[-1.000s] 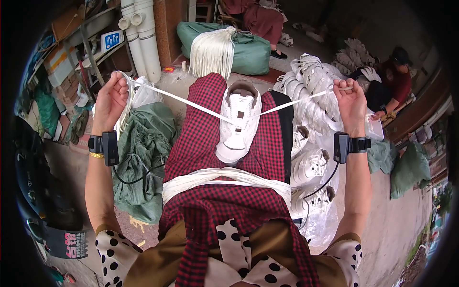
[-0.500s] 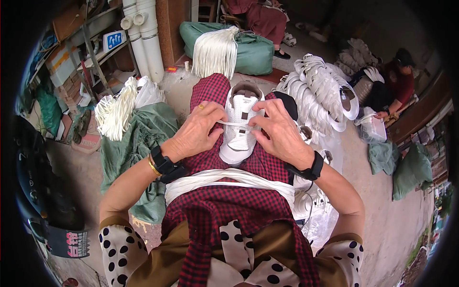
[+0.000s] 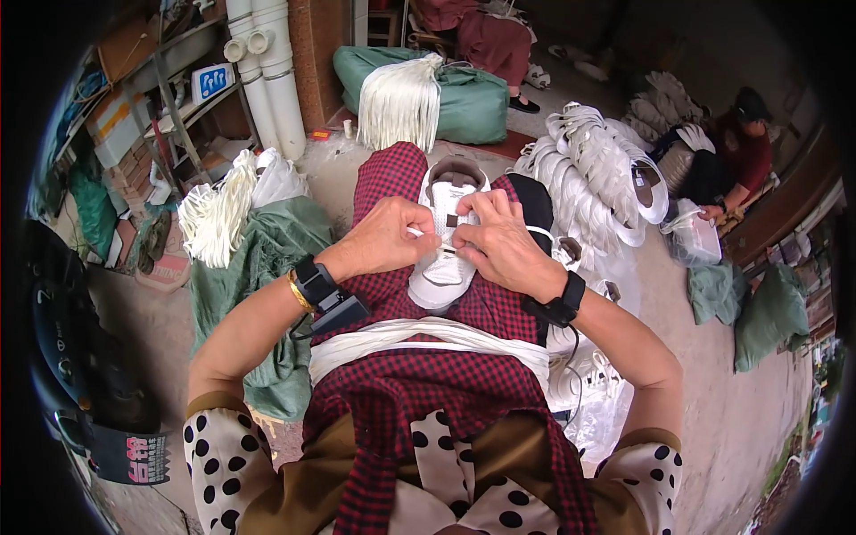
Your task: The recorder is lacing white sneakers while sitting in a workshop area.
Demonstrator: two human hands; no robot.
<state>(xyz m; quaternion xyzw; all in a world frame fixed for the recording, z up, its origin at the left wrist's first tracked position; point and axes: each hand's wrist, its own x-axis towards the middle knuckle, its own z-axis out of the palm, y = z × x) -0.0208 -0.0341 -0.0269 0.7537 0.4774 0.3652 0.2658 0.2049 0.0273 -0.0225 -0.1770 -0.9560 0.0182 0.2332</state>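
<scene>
A white sneaker (image 3: 440, 287) lies on my lap, its brown-lined opening pointing away from me. Pinched at the sneaker's left edge, my left hand (image 3: 392, 239) holds a white shoelace (image 3: 414, 232). My right hand (image 3: 506, 242) is closed over the right side of the upper, thumb and forefinger together at the lace near the middle. A length of lace sticks out beyond the right hand's knuckles. Exactly where the lace runs under the fingers is hidden. Across my lap, over a red-and-black checked apron (image 3: 428, 383), rests a bundle of white laces (image 3: 428, 334).
More laces hang over a green sack (image 3: 477, 107) ahead and lie on a green cloth (image 3: 259, 294) at left. Strung white shoe parts (image 3: 580, 169) pile up at right, beside white shoes (image 3: 580, 379). A co-worker (image 3: 749, 160) sits far right; another person (image 3: 490, 45) sits ahead.
Both hands have drawn closer together over the sneaker. The lace stretched across it earlier is now mostly covered by fingers, and a lace end shows to the right of my right hand.
</scene>
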